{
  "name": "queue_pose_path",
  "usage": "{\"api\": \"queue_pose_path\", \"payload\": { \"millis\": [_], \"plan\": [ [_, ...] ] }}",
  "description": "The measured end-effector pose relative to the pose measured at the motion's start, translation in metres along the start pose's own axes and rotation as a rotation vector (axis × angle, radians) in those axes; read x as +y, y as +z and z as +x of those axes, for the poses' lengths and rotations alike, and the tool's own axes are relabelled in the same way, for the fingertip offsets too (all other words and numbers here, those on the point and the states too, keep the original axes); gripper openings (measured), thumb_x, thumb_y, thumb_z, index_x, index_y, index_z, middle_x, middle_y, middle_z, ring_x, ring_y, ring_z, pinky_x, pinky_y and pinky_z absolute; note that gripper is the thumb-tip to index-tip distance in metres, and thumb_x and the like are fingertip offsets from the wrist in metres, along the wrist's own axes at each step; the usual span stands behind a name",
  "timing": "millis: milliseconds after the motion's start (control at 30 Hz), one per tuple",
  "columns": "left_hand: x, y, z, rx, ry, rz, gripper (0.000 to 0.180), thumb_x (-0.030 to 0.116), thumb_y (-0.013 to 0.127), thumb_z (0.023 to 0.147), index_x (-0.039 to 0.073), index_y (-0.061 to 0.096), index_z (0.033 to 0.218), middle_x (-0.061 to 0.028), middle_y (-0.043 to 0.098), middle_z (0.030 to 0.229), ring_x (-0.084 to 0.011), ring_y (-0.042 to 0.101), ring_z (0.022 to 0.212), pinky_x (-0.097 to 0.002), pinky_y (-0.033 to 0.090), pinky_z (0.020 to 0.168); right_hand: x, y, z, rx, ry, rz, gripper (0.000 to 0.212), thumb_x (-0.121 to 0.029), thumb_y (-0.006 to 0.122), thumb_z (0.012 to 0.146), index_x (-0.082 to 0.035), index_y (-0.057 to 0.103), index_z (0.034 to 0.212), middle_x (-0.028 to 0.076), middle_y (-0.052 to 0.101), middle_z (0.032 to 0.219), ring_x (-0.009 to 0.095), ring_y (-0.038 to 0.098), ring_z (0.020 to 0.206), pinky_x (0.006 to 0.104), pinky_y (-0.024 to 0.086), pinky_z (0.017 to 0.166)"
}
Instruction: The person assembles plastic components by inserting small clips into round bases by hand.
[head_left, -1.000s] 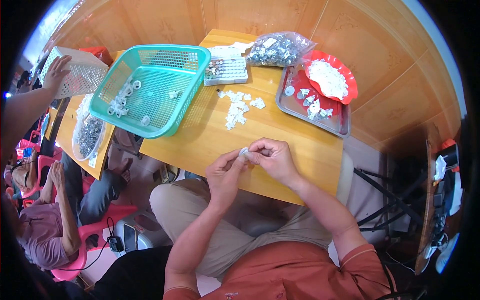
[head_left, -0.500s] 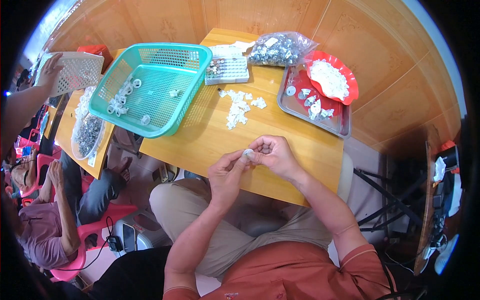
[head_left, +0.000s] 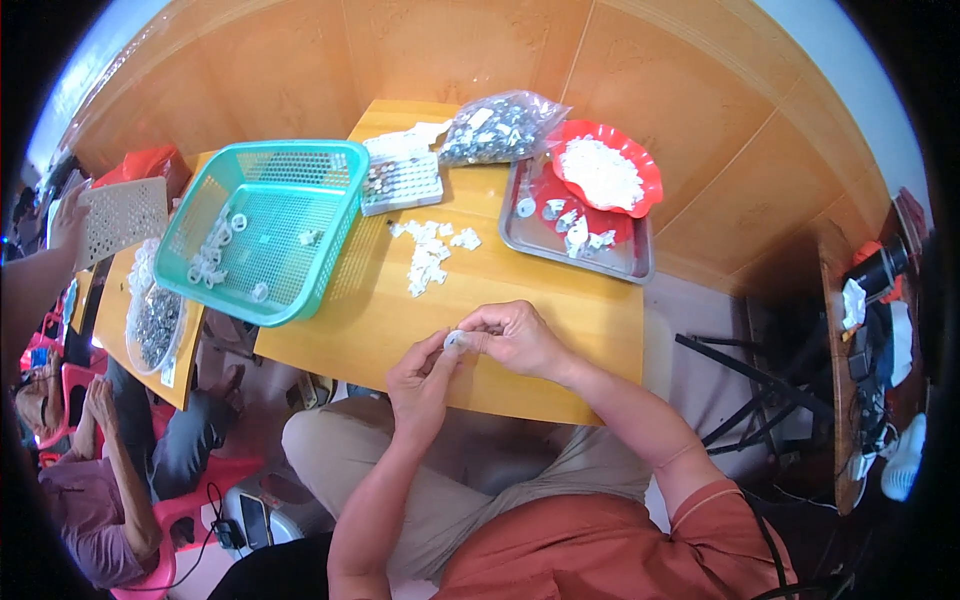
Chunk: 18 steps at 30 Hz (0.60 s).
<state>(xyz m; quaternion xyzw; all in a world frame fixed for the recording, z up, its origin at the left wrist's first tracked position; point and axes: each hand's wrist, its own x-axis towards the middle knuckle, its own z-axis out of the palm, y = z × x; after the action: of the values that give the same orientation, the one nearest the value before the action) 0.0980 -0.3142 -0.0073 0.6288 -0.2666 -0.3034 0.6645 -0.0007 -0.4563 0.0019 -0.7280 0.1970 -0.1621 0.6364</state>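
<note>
Between the fingertips of both hands, over the near edge of the wooden table, is a small white round plastic part (head_left: 453, 340) with a darker middle. My left hand (head_left: 418, 378) is closed on it from the left, thumb and fingers pinching its rim. From the right, my right hand (head_left: 515, 340) pinches the same part, its fingers curled. Just beyond my hands lies a loose pile of small flat white pieces (head_left: 428, 262) on the table (head_left: 360, 345). Whether a second small piece is in my fingers cannot be made out.
At left stands a teal basket (head_left: 345, 235) holding white rings. Behind the pile are a white tray of small round parts (head_left: 410, 185) and a bag of metallic parts (head_left: 500, 130). A metal tray (head_left: 640, 262) carries a red dish (head_left: 645, 165). Another person's hand (head_left: 70, 220) touches a pale basket (head_left: 125, 215).
The view has shifted, so the table sits lower and further left in the picture. Both hands keep their pinch on the white round part.
</note>
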Motion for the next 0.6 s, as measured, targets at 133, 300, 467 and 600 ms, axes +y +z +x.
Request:
{"api": "queue_pose_path", "payload": {
  "millis": [133, 300, 467, 600],
  "plan": [
    [0.003, 0.002, -0.003, 0.012, 0.01, -0.029, 0.027, 0.003, 0.063, 0.091, -0.005, 0.062, 0.116, -0.0085, 0.066, 0.104, -0.0118, 0.063, 0.09, -0.0247, 0.053, 0.079, -0.021, -0.019, -0.007, 0.102, -0.005, -0.2, 0.014, -0.009, 0.067, 0.089, 0.002, 0.068, 0.099, 0.003, 0.069, 0.082, 0.006, 0.062, 0.075, 0.0233, 0.052, 0.067],
    [0.004, 0.0, -0.002, -0.007, 0.046, 0.015, 0.025, 0.004, 0.064, 0.09, -0.005, 0.063, 0.114, -0.0076, 0.066, 0.102, -0.0105, 0.063, 0.086, -0.0241, 0.053, 0.077, -0.032, -0.084, 0.003, 0.339, -0.1, -0.557, 0.016, -0.012, 0.067, 0.088, 0.0, 0.07, 0.099, 0.004, 0.07, 0.082, 0.008, 0.061, 0.068, 0.025, 0.05, 0.064],
    [0.002, 0.002, 0.0, 0.001, 0.032, 0.009, 0.023, 0.004, 0.064, 0.09, -0.005, 0.064, 0.111, -0.0063, 0.067, 0.093, -0.0095, 0.062, 0.081, -0.0229, 0.052, 0.074, -0.03, -0.133, 0.017, 0.403, -0.067, -0.72, 0.019, -0.011, 0.065, 0.084, 0.0, 0.069, 0.1, 0.015, 0.071, 0.087, 0.02, 0.068, 0.074, 0.0331, 0.052, 0.069],
    [-0.003, -0.002, 0.0, 0.006, 0.029, -0.014, 0.021, 0.004, 0.063, 0.09, -0.006, 0.064, 0.109, -0.0059, 0.067, 0.09, -0.0092, 0.062, 0.079, -0.0223, 0.052, 0.073, -0.031, -0.151, 0.015, 0.468, -0.053, -0.746, 0.022, -0.011, 0.066, 0.082, -0.001, 0.07, 0.101, 0.017, 0.071, 0.092, 0.026, 0.069, 0.08, 0.035, 0.052, 0.073]
  ]
}}
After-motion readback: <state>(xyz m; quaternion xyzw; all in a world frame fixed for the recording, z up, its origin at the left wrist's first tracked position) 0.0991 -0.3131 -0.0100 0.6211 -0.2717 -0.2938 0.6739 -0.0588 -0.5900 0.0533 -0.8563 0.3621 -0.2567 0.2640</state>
